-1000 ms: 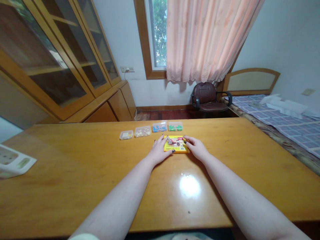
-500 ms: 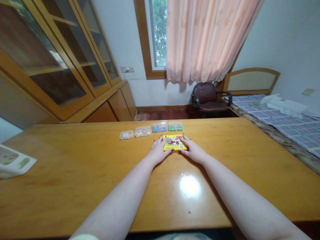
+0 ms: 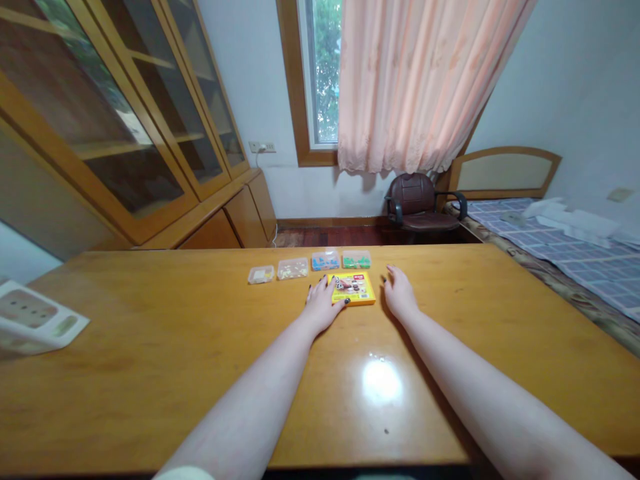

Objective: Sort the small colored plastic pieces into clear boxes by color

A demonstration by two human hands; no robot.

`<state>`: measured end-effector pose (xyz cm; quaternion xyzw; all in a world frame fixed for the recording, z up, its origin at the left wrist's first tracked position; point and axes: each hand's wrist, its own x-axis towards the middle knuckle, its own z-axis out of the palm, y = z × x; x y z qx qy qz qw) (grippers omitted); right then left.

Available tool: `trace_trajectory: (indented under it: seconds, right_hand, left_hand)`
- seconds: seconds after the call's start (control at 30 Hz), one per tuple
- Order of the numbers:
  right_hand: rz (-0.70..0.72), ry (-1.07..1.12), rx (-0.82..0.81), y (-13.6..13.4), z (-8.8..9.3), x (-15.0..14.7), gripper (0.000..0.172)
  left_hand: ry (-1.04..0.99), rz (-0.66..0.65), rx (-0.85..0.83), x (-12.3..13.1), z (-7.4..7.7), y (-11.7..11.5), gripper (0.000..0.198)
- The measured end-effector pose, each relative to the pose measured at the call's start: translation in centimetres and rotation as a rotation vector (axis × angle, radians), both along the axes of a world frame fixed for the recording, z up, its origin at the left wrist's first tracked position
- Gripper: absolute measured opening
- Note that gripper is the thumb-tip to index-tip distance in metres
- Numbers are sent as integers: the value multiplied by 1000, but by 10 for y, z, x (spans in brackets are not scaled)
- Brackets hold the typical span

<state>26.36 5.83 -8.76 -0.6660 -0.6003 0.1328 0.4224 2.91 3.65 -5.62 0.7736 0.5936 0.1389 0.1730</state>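
Observation:
A flat yellow box with a printed picture on its lid lies on the wooden table. My left hand grips its left end, thumb at the near edge and fingers over the far left corner. To the right of the box, and apart from it, my right hand is held open just above or on the table with nothing in it. Behind the box is a row of clear plastic cases: one with green pieces, one with blue pieces, one with pale pieces, and a smaller case at the left.
The wide wooden table fills the foreground. A white plastic object with holes stands at its left edge. Beyond are a glass-door cabinet, a brown armchair and a bed.
My right hand has let go of the box's right end and moved away to the right. My left hand stays on the box. The view has tilted slightly.

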Motion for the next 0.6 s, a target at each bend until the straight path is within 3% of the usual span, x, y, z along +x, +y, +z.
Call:
trace_trajectory:
  seconds: [0.17,0.3,0.47,0.53,0.6]
  right_hand:
    - [118,-372,-22,28,9,-7,64]
    - [234,-484,-41,40,13,-9,55]
    - [63,-485,50,33,13,1,37]
    - [24,-455,64,31,13,6,41]
    - [72,-446,36,32,12,10,53]
  left_hand:
    - [-9,10,-3,0,3,-3,65]
    - [-29,28,-15,0,3,-2,63]
    - [-35,34,-26,0,2,-2,65]
    - [-28,37,-35,0,2,-2,67]
    - [-27,38,-43,0,4,-3,67]
